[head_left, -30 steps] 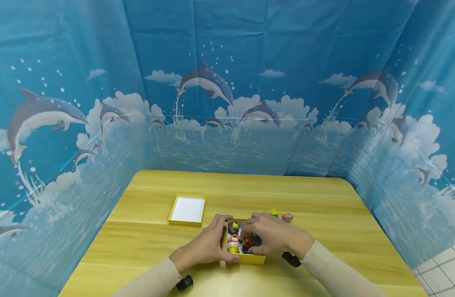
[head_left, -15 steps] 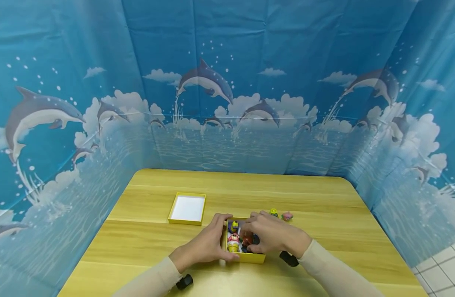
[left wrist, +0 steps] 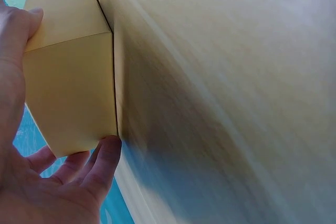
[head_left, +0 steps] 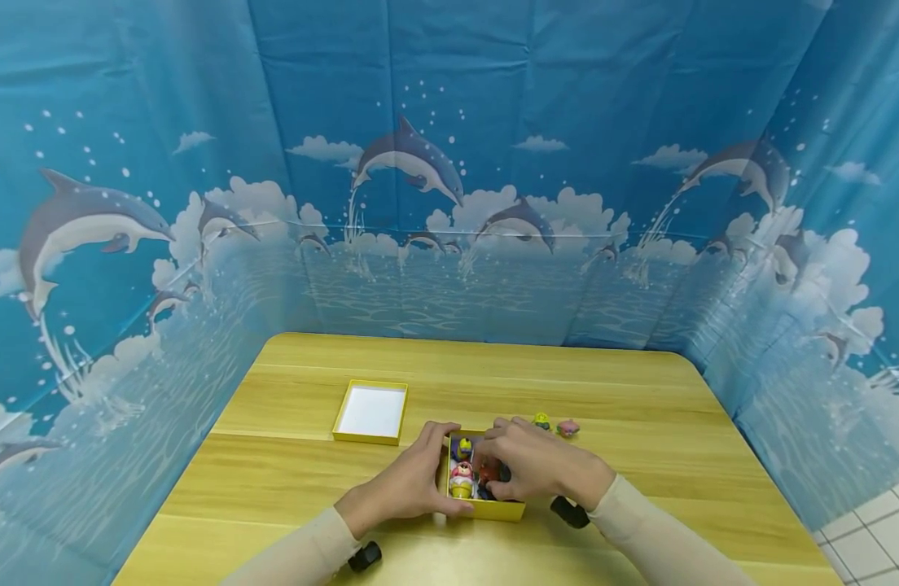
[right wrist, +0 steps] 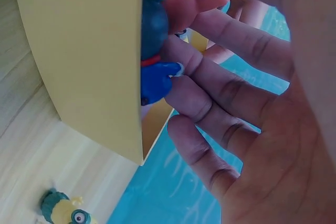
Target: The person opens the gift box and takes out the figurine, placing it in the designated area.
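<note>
"What's nearest?"

"The box (head_left: 493,510), on the counter (head_left: 618,378). The left hand (head_left: 409,484) grips it, thumb on the near wall, fingers on the far one. It looks like stiff card, probably light enough to skid if unsteadied."

"Good hold?"

"I'd say so: across opposite walls, close to the corners. Squeezed mid-rim, it might bow."

"And inside?"

"The doll (head_left: 462,482) lies by the left wall, the red figure (head_left: 488,474) beside it, the blue figure (right wrist: 156,83) near the right wall. The yellow-topped figure (head_left: 464,448) sits farther back. The right hand (head_left: 541,465) reaches in, fingers and thumb bent round the red figure; how firmly, I can't tell."

"How would that one handle?"

"Smooth and glossy, so likely hard plastic: light, a bit slippery, not easily crushed. I'd pinch its thickest part and spare anything jutting out. With neighbours so close, lifting straight up seems safest."

"Beyond the box?"

"The green-and-yellow figure (head_left: 541,420) and the pink figure (head_left: 567,428), loose to the right; the lid (head_left: 371,411), white inside up, to the left; then the dolphin curtain (head_left: 449,301)."
</note>
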### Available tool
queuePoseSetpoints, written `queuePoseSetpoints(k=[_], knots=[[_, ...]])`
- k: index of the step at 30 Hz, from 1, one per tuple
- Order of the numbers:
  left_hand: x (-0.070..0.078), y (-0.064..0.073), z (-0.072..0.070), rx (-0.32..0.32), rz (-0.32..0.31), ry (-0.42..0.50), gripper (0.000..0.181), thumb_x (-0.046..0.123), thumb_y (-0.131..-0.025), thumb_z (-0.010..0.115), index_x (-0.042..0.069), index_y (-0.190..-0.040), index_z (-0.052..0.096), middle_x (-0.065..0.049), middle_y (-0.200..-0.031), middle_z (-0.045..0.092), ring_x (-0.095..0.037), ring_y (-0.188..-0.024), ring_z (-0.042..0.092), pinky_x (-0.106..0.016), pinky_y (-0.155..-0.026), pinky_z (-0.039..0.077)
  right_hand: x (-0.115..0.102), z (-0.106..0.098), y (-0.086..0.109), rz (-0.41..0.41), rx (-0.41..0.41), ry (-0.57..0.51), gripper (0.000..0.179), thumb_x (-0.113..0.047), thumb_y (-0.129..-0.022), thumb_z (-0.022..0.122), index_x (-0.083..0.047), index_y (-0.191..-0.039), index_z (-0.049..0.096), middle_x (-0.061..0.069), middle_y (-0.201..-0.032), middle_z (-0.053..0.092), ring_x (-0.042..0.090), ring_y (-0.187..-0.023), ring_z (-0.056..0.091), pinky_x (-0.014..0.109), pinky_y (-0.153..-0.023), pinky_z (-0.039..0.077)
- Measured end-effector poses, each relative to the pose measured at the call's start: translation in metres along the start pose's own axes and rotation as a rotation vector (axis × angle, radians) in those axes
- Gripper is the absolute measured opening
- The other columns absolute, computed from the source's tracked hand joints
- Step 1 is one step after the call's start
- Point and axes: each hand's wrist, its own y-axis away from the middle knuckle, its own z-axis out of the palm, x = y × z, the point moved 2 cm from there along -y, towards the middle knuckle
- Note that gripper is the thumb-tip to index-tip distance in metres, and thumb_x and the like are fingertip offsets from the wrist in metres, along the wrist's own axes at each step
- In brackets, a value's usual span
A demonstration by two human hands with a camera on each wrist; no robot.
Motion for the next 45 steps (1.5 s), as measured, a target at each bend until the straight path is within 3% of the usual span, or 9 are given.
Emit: queuePoseSetpoints(k=[11,16,23,32,39,45], knots=[[-0.002,-0.001,0.001,0.007,0.004,-0.001,0.127,0.07,-0.089,0.095,0.015,-0.182,0.028,-0.007,-0.166,0.046,-0.005,-0.117,0.063,-0.034,-0.11,0.062,0.001,-0.005,0.004,-0.018,0.058,-0.041,0.017,-0.02,-0.103,0.085,-0.024,-0.119,0.084,-0.014,-0.096,0.067,-0.002,-0.087,0.053,0.033,-0.086,0.055],[-0.003,-0.001,0.001,0.006,0.003,-0.006,0.127,0.069,-0.089,0.096,0.015,-0.182,0.027,-0.008,-0.166,0.047,-0.003,-0.116,0.064,-0.034,-0.109,0.062,0.003,-0.006,0.005,-0.01,0.053,-0.113,0.019,-0.018,-0.106,0.08,-0.023,-0.124,0.083,-0.011,-0.099,0.065,-0.004,-0.08,0.051,0.026,-0.079,0.051],[0.002,0.0,-0.001,0.005,-0.002,0.003,0.127,0.067,-0.089,0.097,0.013,-0.181,0.029,-0.008,-0.163,0.049,-0.005,-0.115,0.064,-0.032,-0.107,0.062,0.007,-0.011,0.009,0.01,0.06,-0.242,0.024,-0.015,-0.109,0.075,-0.019,-0.132,0.082,-0.007,-0.109,0.067,0.01,-0.082,0.062,0.021,-0.075,0.05],[0.004,-0.001,-0.002,0.006,0.004,-0.003,0.126,0.067,-0.089,0.097,0.012,-0.181,0.029,-0.011,-0.164,0.048,-0.008,-0.119,0.065,-0.035,-0.108,0.062,0.011,-0.019,0.014,0.004,0.088,-0.262,0.034,-0.01,-0.108,0.07,-0.015,-0.139,0.082,-0.006,-0.113,0.065,0.013,-0.088,0.065,0.022,-0.077,0.054],[0.003,-0.002,-0.002,0.012,0.001,-0.001,0.127,0.068,-0.088,0.097,0.013,-0.181,0.03,-0.009,-0.163,0.049,-0.007,-0.118,0.065,-0.034,-0.109,0.063,0.013,-0.024,0.02,0.063,0.078,-0.287,0.035,-0.013,-0.112,0.069,-0.026,-0.141,0.082,-0.009,-0.117,0.066,0.016,-0.091,0.067,0.024,-0.077,0.053],[0.002,-0.001,0.0,0.015,-0.005,-0.005,0.128,0.068,-0.088,0.097,0.013,-0.181,0.029,-0.009,-0.164,0.048,-0.008,-0.122,0.065,-0.036,-0.113,0.063,0.014,-0.026,0.024,0.062,0.101,-0.314,0.033,-0.017,-0.116,0.067,-0.035,-0.139,0.081,-0.01,-0.12,0.069,0.002,-0.095,0.063,0.028,-0.083,0.06]])
